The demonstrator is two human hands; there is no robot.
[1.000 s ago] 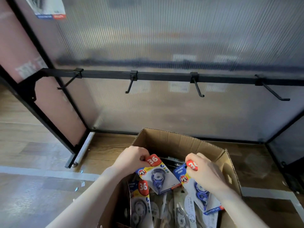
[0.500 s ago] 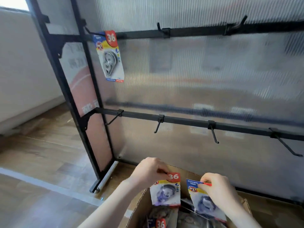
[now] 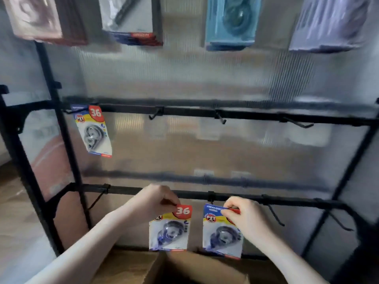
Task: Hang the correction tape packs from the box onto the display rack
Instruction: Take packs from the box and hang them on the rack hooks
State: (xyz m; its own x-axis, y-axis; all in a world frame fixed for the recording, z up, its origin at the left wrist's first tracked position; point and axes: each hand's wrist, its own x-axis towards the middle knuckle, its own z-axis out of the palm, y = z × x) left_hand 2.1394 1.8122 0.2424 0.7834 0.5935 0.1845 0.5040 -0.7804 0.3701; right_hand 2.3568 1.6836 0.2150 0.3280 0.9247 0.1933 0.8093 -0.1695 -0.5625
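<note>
Both hands have risen out of the cardboard box (image 3: 184, 269) since a moment ago and are now hovering in front of the display rack's lower bar (image 3: 242, 196). The left hand (image 3: 155, 201) is pinching one correction tape pack (image 3: 170, 230) by its top edge, fingers clamped on the card. The right hand (image 3: 246, 218) is pinching a second pack (image 3: 219, 232) the same way. Another pack (image 3: 94, 132) is already hanging on the middle bar (image 3: 205, 112), far left.
</note>
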